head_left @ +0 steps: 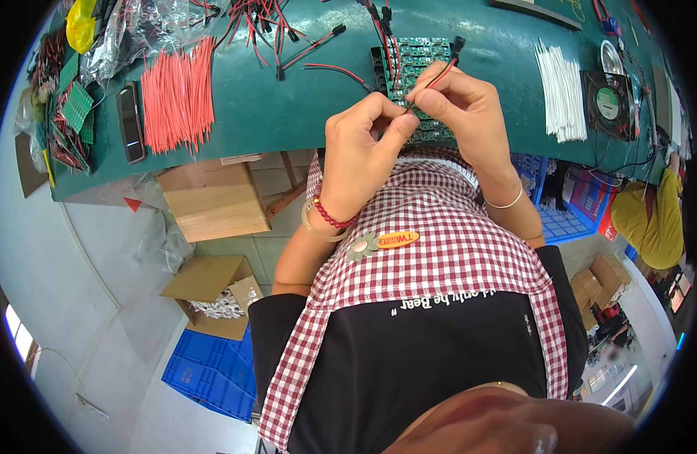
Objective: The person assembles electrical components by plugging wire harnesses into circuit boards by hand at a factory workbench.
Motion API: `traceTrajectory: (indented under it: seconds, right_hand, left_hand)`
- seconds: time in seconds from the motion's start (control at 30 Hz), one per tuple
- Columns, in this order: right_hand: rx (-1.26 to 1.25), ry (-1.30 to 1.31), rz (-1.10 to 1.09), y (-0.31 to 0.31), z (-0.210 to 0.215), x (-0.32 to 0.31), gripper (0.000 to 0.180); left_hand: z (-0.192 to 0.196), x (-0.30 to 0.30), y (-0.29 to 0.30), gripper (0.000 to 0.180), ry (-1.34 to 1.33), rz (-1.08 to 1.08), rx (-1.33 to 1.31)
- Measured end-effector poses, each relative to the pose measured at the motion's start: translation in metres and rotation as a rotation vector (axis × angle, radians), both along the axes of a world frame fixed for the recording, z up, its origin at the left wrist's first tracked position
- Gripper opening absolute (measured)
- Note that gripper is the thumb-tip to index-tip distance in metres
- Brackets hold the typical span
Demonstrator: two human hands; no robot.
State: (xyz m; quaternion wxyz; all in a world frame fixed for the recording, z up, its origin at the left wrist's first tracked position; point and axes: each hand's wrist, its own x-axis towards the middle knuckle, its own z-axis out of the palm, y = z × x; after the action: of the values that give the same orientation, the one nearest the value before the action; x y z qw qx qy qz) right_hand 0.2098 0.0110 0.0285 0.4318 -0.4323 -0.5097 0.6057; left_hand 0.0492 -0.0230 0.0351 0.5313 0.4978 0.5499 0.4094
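Red and black, a short wire lead (442, 73) with a dark connector (459, 45) hangs between the two hands over the near edge of the green table (288, 110), pinched by the right hand (473, 113) between thumb and forefinger, its lower end nipped in the fingertips of the left hand (356, 144). Just beyond them lies a panel of green circuit boards (420, 51); red wires (178, 98) lie left, white wires (560, 94) right, near a black fan (609, 104).

Brightly lit at the table (280, 113); glinting on the bag (148, 36) toward its left end; sharp around its middle, bowed along its front edge, blackened well outside it.
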Motion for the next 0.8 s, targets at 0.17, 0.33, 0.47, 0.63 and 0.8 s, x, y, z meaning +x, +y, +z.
traceTrajectory:
  seconds: [0.17, 0.33, 0.47, 0.63, 0.8]
  right_hand:
    - [0.377, -0.443, 0.326, 0.009, 0.011, 0.016, 0.015]
    - [0.265, -0.254, 0.348, 0.006, 0.011, 0.019, 0.013]
    - [0.329, -0.245, 0.374, 0.005, 0.008, 0.021, 0.012]
    - [0.616, -0.331, 0.036, -0.006, 0.004, 0.008, 0.013]
    - [0.475, -0.367, -0.074, -0.008, -0.008, 0.011, 0.012]
  left_hand:
    - [-0.006, -0.011, -0.002, 0.011, 0.402, -0.268, 0.213]
    - [0.000, -0.011, -0.004, 0.014, -0.054, -0.261, -0.239]
    - [-0.004, -0.010, -0.007, 0.015, -0.215, -0.239, -0.345]
    - [-0.004, -0.004, -0.007, 0.013, -0.543, -0.111, -0.382]
    - [-0.015, -0.007, -0.002, 0.012, -0.162, -0.019, -0.124]
